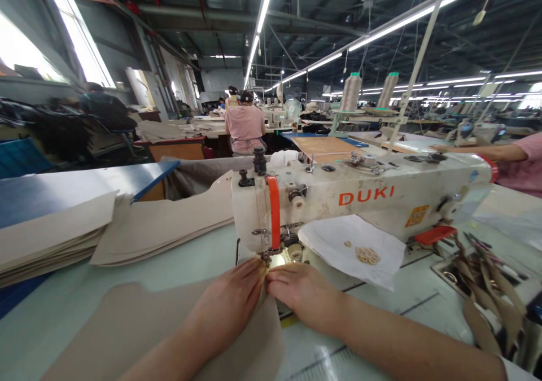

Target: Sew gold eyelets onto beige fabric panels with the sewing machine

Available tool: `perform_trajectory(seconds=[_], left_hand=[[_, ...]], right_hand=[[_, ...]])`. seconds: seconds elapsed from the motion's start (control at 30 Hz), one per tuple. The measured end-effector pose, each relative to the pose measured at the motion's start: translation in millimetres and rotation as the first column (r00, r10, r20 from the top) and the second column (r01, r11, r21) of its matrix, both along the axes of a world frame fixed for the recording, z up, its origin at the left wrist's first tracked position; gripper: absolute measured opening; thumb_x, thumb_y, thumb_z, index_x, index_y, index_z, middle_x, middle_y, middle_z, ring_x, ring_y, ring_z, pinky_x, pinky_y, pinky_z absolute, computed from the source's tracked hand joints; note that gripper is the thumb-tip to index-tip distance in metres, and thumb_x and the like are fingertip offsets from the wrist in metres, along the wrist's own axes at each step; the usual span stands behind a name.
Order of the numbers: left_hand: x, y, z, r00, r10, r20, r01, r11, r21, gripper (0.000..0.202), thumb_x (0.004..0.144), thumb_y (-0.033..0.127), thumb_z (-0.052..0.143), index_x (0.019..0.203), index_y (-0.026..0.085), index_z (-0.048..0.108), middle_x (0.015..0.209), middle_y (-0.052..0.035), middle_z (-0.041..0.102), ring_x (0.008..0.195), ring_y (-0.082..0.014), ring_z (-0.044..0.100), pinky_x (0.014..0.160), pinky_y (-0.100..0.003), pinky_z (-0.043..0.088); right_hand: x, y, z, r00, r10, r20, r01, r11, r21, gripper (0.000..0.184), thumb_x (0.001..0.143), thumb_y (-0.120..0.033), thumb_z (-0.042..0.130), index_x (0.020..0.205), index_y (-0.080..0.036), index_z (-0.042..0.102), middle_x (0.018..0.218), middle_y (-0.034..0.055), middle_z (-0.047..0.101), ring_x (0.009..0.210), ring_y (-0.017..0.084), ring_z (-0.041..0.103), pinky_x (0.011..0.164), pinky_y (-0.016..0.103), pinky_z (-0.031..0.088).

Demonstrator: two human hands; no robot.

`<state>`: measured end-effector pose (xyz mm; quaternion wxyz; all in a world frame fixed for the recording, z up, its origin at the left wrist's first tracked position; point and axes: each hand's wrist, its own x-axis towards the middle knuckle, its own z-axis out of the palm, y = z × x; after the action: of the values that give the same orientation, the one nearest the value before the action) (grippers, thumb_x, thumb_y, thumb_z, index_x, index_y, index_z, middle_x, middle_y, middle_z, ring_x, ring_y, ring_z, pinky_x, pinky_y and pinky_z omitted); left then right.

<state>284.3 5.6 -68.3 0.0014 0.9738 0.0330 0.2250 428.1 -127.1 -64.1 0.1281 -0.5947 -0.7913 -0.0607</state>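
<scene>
Both our left hand (228, 295) and right hand (308, 296) bunch their fingers, any pinch we cannot tell, seemingly positioning the lower-left beige panel (127, 324) at the sewing machine (322, 195); the next move calls for steadiness.

Near the worktop's (63, 299) left edge, room lies free between cloth stack (55, 228) and flat cloth (146, 316); a sewing machine (326, 189) blocks the far side.
</scene>
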Motion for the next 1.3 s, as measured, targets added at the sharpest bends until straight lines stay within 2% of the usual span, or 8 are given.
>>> perform_trajectory(seconds=[0.2,0.4,0.73,0.93,1.07,1.13,1.23,1.3], left_hand=[[1,0,0.8,0.999,-0.007,0.031,0.008,0.999,-0.038,0.029,0.091,0.025,0.040,0.104,0.018,0.064,0.109,-0.0077,0.070,0.102,-0.0201,0.065,0.093,-0.033,0.051],[-1,-3,2.1,1.000,-0.011,0.024,0.011,1.000,-0.010,0.030,0.091,0.024,0.038,0.106,0.016,0.063,0.109,-0.0092,0.069,0.101,-0.0197,0.065,0.094,-0.033,0.050],[1,-6,4.4,0.999,0.025,0.026,-0.023,0.997,-0.070,0.029,0.091,0.024,0.039,0.101,0.018,0.065,0.108,-0.0083,0.070,0.101,-0.0206,0.065,0.093,-0.034,0.052],[-33,-26,5.0,0.996,0.081,-0.024,-0.083,0.994,-0.065,0.029,0.087,0.018,0.045,0.110,0.017,0.062,0.113,-0.0080,0.068,0.105,-0.0196,0.064,0.095,-0.033,0.051],[-54,-33,7.0,0.987,0.146,-0.060,-0.154,0.977,-0.147,0.036,0.084,0.016,0.049,0.118,0.020,0.058,0.122,-0.0060,0.064,0.111,-0.0197,0.060,0.096,-0.034,0.049],[-66,-33,6.3,0.976,0.214,-0.040,-0.217,0.960,-0.174,0.046,0.083,0.019,0.052,0.128,0.022,0.050,0.132,-0.0072,0.057,0.116,-0.0214,0.057,0.096,-0.036,0.049],[-93,-37,-5.8,0.960,0.275,0.049,-0.265,0.953,-0.148,0.070,0.082,0.032,0.057,0.144,0.024,0.026,0.145,-0.0100,0.041,0.124,-0.0265,0.050,0.096,-0.040,0.049],[-119,-43,-21.1,0.980,0.180,0.079,-0.177,0.983,-0.049,0.076,0.083,0.041,0.057,0.147,0.029,0.018,0.142,-0.0067,0.044,0.121,-0.0269,0.052,0.094,-0.037,0.051]], right_hand=[[0,-1,0.6,1.000,-0.017,0.021,0.017,1.000,0.005,0.010,0.093,-0.016,0.049,0.092,-0.014,0.059,0.097,0.0052,0.064,0.098,0.015,0.055,0.093,0.025,0.039],[-2,-3,0.7,1.000,-0.013,0.021,0.013,1.000,-0.002,0.010,0.092,-0.016,0.050,0.091,-0.014,0.059,0.098,0.0060,0.064,0.099,0.016,0.056,0.093,0.026,0.039],[0,0,2.0,1.000,0.000,-0.020,0.000,1.000,-0.001,0.011,0.092,-0.015,0.051,0.094,-0.013,0.061,0.101,0.0066,0.065,0.103,0.015,0.055,0.096,0.026,0.039],[-14,-5,-8.1,0.989,0.145,-0.004,-0.144,0.989,0.040,0.010,0.093,-0.019,0.052,0.096,-0.015,0.061,0.103,0.0039,0.066,0.102,0.014,0.057,0.097,0.025,0.040],[-23,-7,-9.7,0.978,0.204,0.037,-0.206,0.975,0.080,0.009,0.092,-0.018,0.054,0.096,-0.016,0.062,0.105,0.0035,0.066,0.102,0.013,0.058,0.099,0.026,0.040],[-25,-7,-6.8,0.978,0.204,0.039,-0.206,0.976,0.075,0.009,0.091,-0.017,0.055,0.096,-0.017,0.062,0.105,0.0030,0.067,0.102,0.012,0.058,0.099,0.025,0.041],[-25,-9,-2.6,0.981,0.189,0.036,-0.191,0.978,0.088,0.011,0.091,-0.017,0.054,0.098,-0.016,0.063,0.108,0.0037,0.067,0.104,0.012,0.057,0.100,0.024,0.040],[-26,-10,-0.9,0.986,0.164,0.008,-0.164,0.981,0.103,0.013,0.092,-0.018,0.053,0.096,-0.016,0.064,0.105,0.0043,0.068,0.101,0.013,0.059,0.099,0.025,0.040]])
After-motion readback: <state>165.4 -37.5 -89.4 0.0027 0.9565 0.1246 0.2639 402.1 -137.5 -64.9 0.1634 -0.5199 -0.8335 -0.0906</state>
